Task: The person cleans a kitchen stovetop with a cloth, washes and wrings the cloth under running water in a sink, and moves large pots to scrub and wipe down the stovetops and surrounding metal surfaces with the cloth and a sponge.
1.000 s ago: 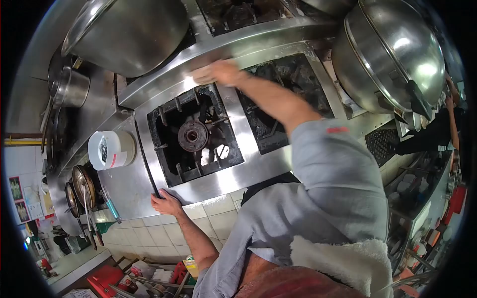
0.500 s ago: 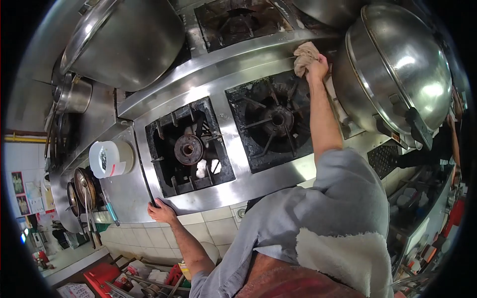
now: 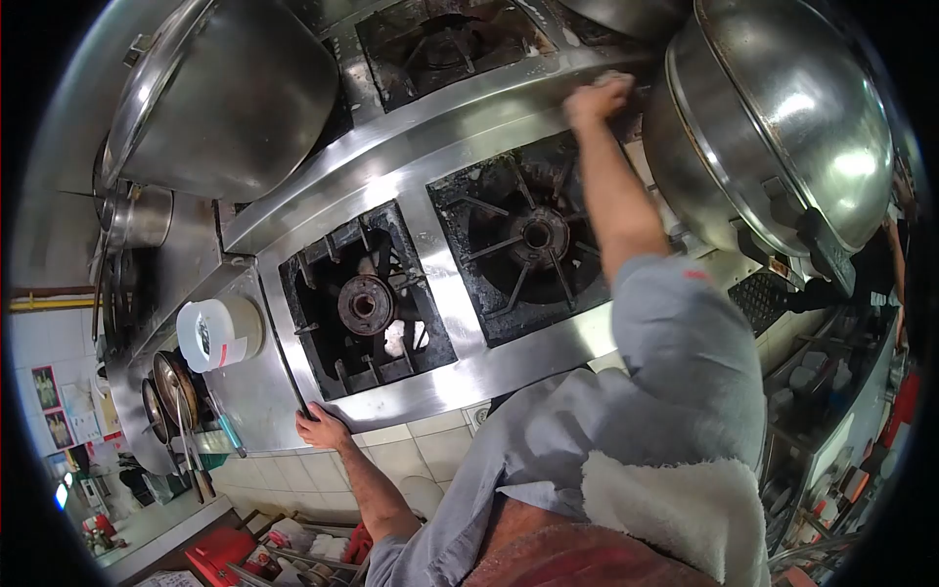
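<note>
My right hand (image 3: pixel 593 102) is closed on a beige cloth (image 3: pixel 616 80), of which only a small bit shows past the fingers. It is at the raised steel ledge (image 3: pixel 469 122) behind the front burners, close to the big domed steel pot. My left hand (image 3: pixel 323 428) grips the front edge of the steel stove (image 3: pixel 391 406), beside a dark seam. Between my arms lie the left burner (image 3: pixel 366 303), whose black grate frames a round ring, and the right burner (image 3: pixel 538 235) with its spoked grate.
A large steel pot (image 3: pixel 235 108) stands at the back left, and the domed pot (image 3: pixel 782 127) at the right. A white tub (image 3: pixel 217 333) sits on the left counter, near hanging pans (image 3: pixel 176 389). Another burner (image 3: pixel 455 49) lies beyond the ledge.
My right hand has moved slightly left along the ledge, and the cloth has become mostly hidden. My left hand stays on the edge. The view has shifted a little.
</note>
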`<state>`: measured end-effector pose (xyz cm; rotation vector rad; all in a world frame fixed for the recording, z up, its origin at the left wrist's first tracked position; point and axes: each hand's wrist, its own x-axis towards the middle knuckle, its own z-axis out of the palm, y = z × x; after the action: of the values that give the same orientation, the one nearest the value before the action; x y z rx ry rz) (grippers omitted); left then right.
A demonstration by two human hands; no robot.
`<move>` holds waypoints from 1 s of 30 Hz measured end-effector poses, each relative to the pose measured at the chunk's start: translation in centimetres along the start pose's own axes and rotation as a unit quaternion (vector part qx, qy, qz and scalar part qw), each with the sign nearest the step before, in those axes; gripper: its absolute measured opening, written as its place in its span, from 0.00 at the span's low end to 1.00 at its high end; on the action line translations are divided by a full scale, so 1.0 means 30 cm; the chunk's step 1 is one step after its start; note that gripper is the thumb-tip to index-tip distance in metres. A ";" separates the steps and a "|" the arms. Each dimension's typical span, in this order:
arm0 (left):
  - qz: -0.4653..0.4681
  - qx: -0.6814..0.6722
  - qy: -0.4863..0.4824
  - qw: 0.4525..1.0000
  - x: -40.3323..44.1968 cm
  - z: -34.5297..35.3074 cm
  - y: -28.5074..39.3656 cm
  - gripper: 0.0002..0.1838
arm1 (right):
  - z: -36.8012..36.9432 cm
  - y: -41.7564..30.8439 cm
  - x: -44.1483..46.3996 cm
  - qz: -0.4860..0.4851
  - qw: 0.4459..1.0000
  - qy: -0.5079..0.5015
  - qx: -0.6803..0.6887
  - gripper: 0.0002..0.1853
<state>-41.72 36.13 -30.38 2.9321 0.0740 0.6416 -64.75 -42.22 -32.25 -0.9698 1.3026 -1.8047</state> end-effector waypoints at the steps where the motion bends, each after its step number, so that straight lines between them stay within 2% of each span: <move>1: 0.002 -0.001 -0.006 1.000 0.003 0.000 0.002 0.31 | -0.004 -0.030 0.042 -0.001 1.000 -0.003 0.002 0.32; 2: 0.003 -0.001 -0.013 1.000 0.000 -0.002 -0.002 0.32 | 0.002 -0.118 0.085 0.090 0.995 0.051 0.010 0.28; 4: -0.007 0.002 -0.018 1.000 -0.010 -0.016 -0.009 0.32 | -0.027 -0.268 0.124 0.269 0.950 0.159 0.016 0.19; 5: -0.017 -0.007 -0.013 1.000 -0.006 -0.010 0.007 0.32 | -0.045 -0.336 0.082 0.267 0.951 0.155 0.020 0.19; 6: -0.015 -0.012 -0.012 1.000 -0.003 -0.009 0.006 0.32 | -0.078 -0.420 -0.017 0.149 0.985 0.038 -0.081 0.18; 7: -0.023 -0.012 -0.006 1.000 0.003 -0.002 0.005 0.32 | -0.087 -0.471 -0.113 0.023 0.981 -0.079 -0.178 0.16; 8: -0.025 -0.011 -0.005 1.000 0.003 0.007 0.001 0.32 | -0.067 -0.454 -0.201 -0.057 0.985 -0.025 -0.164 0.15; 9: -0.026 -0.008 -0.006 1.000 0.004 0.010 -0.010 0.32 | -0.060 -0.511 -0.322 -0.122 0.968 -0.042 -0.215 0.18; 10: -0.042 -0.028 -0.028 0.998 0.008 0.012 -0.016 0.34 | -0.041 -0.561 -0.436 -0.209 0.946 -0.118 -0.216 0.21; 11: -0.045 -0.025 -0.028 0.998 0.008 0.003 -0.023 0.34 | 0.004 -0.624 -0.550 -0.255 0.928 -0.221 -0.158 0.25; 12: -0.045 -0.019 -0.031 0.998 0.011 -0.003 -0.013 0.33 | 0.093 -0.583 -0.666 -0.283 0.905 -0.277 -0.156 0.25; 13: -0.043 -0.014 -0.034 0.998 0.015 -0.005 -0.003 0.33 | 0.208 -0.533 -0.768 -0.264 0.865 -0.393 -0.167 0.24; 14: -0.044 -0.007 -0.035 0.998 0.017 -0.007 0.000 0.33 | 0.326 -0.448 -0.903 -0.268 0.840 -0.462 -0.094 0.24; 15: -0.043 -0.009 -0.033 0.998 0.015 -0.012 0.002 0.33 | 0.352 -0.559 -0.980 -0.462 0.753 -0.468 -0.006 0.23; 17: -0.028 0.013 -0.018 0.999 0.018 -0.016 0.005 0.32 | 0.360 -0.568 -1.140 -0.526 0.703 -0.433 -0.205 0.20; 18: -0.018 0.017 -0.012 1.000 0.020 -0.009 -0.004 0.32 | 0.369 -0.563 -1.127 -0.523 0.705 -0.432 -0.206 0.20; 20: -0.022 0.015 -0.020 0.999 0.010 -0.011 -0.010 0.32 | 0.345 -0.541 -1.067 -0.542 0.652 -0.453 -0.276 0.18; 21: -0.029 0.009 -0.023 0.999 0.015 -0.013 -0.006 0.32 | 0.272 -0.574 -0.956 -0.587 0.622 -0.447 -0.262 0.14; 22: -0.024 0.012 -0.027 0.999 0.021 -0.011 -0.014 0.32 | 0.265 -0.559 -0.828 -0.510 0.709 -0.486 0.004 0.14; 23: -0.026 0.006 -0.029 0.999 0.026 -0.009 -0.011 0.32 | 0.222 -0.429 -0.732 -0.463 0.768 -0.388 -0.212 0.14; 24: -0.029 0.010 -0.028 0.999 0.025 -0.014 -0.010 0.32 | 0.106 -0.584 -0.571 -0.475 0.750 -0.448 -0.105 0.14; 25: -0.033 0.015 -0.028 0.999 0.018 -0.016 -0.012 0.31 | 0.047 -0.513 -0.444 -0.435 0.764 -0.369 -0.301 0.16; 26: -0.035 0.022 -0.028 0.999 0.019 -0.004 -0.020 0.31 | -0.009 -0.510 -0.306 -0.338 0.787 -0.395 -0.331 0.20; 27: -0.040 0.014 -0.028 0.999 0.022 -0.012 -0.012 0.31 | -0.043 -0.424 -0.157 -0.534 0.652 -0.290 -0.454 0.22; 29: -0.076 0.039 -0.044 0.995 0.020 -0.033 0.025 0.31 | -0.059 -0.479 -0.024 -0.565 0.646 -0.212 -0.467 0.18; 30: -0.083 0.030 -0.041 0.995 0.015 -0.008 0.023 0.31 | -0.011 -0.501 0.042 -0.471 0.665 -0.264 -0.515 0.16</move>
<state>-41.39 35.52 -29.90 2.9639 0.3295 0.5016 -67.28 -39.42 -17.66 -2.9722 1.4849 -0.9450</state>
